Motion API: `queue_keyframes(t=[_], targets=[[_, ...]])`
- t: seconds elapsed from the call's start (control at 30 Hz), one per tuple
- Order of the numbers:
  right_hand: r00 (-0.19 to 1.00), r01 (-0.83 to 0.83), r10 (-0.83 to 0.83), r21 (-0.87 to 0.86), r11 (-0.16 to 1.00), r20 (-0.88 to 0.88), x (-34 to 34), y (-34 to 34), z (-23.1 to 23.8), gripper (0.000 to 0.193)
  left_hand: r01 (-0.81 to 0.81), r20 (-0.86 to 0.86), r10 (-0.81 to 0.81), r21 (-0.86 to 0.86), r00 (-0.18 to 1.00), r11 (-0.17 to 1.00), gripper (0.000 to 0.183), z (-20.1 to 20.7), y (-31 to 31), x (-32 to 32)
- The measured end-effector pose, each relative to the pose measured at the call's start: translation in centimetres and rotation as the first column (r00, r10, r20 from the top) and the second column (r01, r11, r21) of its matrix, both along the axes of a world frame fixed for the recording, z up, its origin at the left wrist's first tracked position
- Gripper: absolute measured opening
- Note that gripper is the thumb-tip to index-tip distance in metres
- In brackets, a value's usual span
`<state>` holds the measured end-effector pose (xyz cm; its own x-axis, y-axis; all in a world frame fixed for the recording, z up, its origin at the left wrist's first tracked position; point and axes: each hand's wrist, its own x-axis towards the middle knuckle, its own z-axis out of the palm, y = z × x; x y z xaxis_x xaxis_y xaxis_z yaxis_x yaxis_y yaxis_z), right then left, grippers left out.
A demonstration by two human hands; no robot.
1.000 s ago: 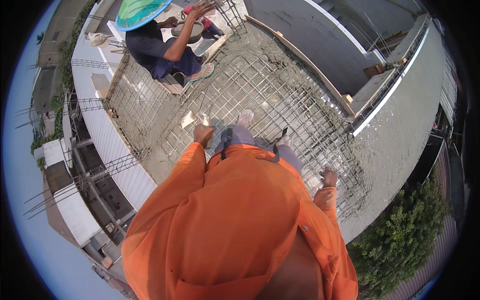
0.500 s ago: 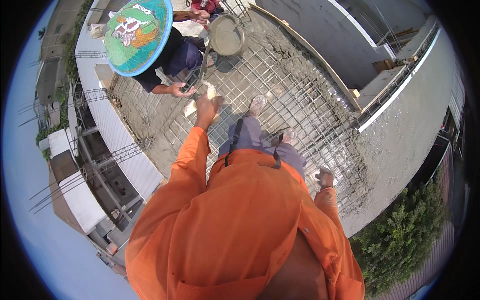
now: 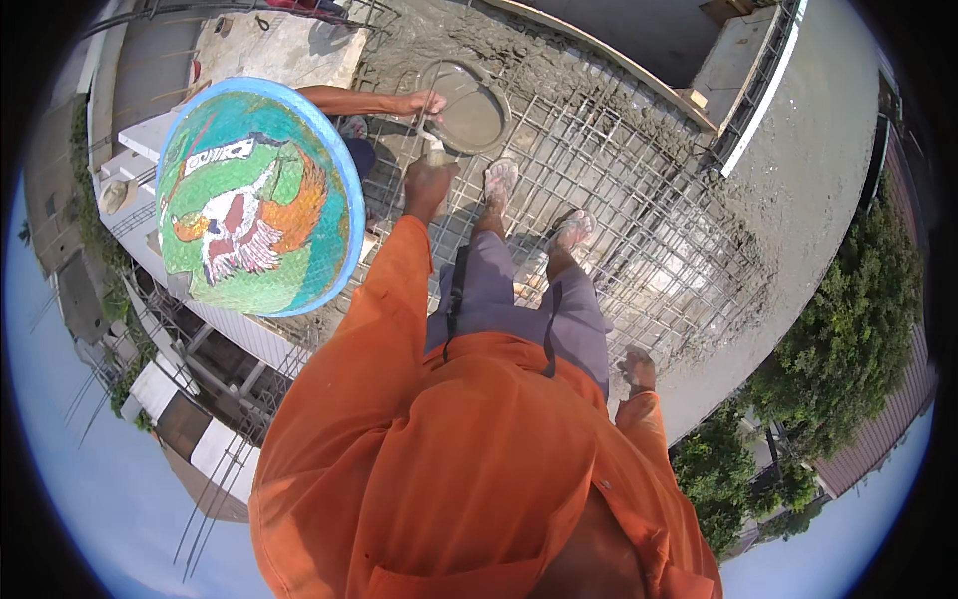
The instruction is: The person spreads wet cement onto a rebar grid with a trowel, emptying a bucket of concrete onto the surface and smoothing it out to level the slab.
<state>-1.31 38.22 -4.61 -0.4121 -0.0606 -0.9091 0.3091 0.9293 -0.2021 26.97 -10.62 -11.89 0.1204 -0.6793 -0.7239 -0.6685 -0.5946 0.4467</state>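
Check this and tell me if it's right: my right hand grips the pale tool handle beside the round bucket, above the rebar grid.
Wrong hand: the head view shows your left hand gripping the pale tool handle beside the round bucket, above the rebar grid. Your right hand is apart from it.

Just left of and beyond the feet point(image 3: 501, 180), which stand on the rebar mesh point(image 3: 599, 185), a bucket point(image 3: 504, 115) sits over the mesh's far side. A co-worker's hand point(image 3: 424, 104) is at its left; the conical hat point(image 3: 259, 200) lies farther left. The left hand point(image 3: 429, 188) is just on the bucket's near side, the right hand point(image 3: 637, 369) near the mesh's near edge. Right of the mesh spreads concrete point(image 3: 798, 200), with a tree point(image 3: 848, 309) beyond.
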Motion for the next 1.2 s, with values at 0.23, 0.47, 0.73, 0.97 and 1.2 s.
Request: queue_keyframes(t=[0.23, 0.47, 0.73, 0.97, 1.2], targets=[[0.987, 0.143, -0.15, 0.107, 0.984, 0.06, 4.5, -0.2, 0.4, 0.032, 0.407, 0.247, -0.346, -0.266, 0.905, 0.874, 0.038, -9.7, -6.5, -0.8], [0.989, -0.027, 0.001, 0.174, 0.984, 0.148, 8.0, 1.3, 0.5, 0.035, 0.616, 0.368, -0.545, -0.104, 0.753, 0.781, 0.041, -13.3, -11.7, -0.6], [0.962, 0.172, -0.226, 0.306, 0.936, 0.151, 10.3, 0.7, 0.1, 0.033, 0.507, -0.069, -0.503, 0.082, 0.862, 0.858, 0.032, -18.3, -12.3, 3.3], [0.946, 0.292, -0.315, 0.218, 0.931, 0.077, 10.2, -1.4, 1.4, 0.027, 0.417, -0.167, -0.395, 0.13, 0.903, 0.899, 0.038, -16.8, -8.9, 0.6], [0.865, 0.501, -0.501, 0.104, 0.859, -0.024, 16.2, 5.9, 2.1, 0.034, 0.331, -0.132, -0.306, 0.26, 0.943, 0.907, 0.042, -14.0, -6.8, -8.2]])
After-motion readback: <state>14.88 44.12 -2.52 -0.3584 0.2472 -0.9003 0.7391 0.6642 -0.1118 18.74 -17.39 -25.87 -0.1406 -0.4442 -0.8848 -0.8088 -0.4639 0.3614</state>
